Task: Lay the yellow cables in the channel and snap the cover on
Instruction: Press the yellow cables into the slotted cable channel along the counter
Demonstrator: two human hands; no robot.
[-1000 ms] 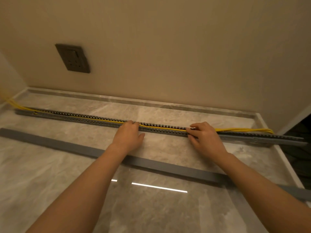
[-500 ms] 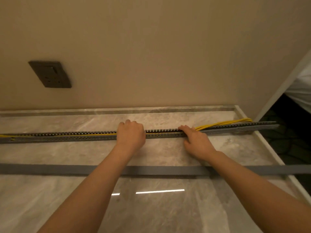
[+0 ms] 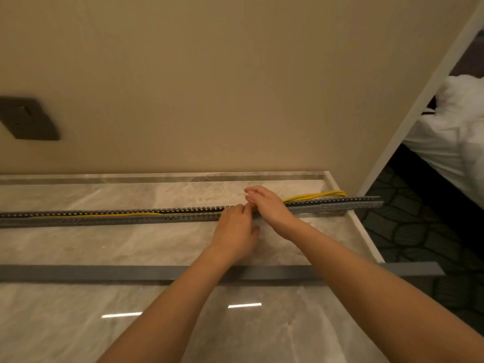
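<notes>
A long grey slotted channel (image 3: 104,217) lies across the marble surface near the wall. The yellow cables (image 3: 314,196) run inside its left stretch and arc out behind it at the right end. My left hand (image 3: 233,229) rests in front of the channel with its fingertips pressing down onto it. My right hand (image 3: 269,208) lies across the channel just to the right, fingers stretched out toward the wall. The two hands touch, and a bit of yellow shows between them. The flat grey cover (image 3: 78,273) lies loose, parallel to the channel and nearer to me, under both forearms.
The marble top (image 3: 104,247) ends in a raised rim at the back and right (image 3: 366,237), and the channel's right end overhangs it. A dark wall socket (image 3: 26,119) is at the left. White bedding (image 3: 455,132) and dark patterned floor lie beyond the right edge.
The view has swung right. My left hand slid right along the channel until it met my right hand. My right hand moved over the channel with its fingers stretched out.
</notes>
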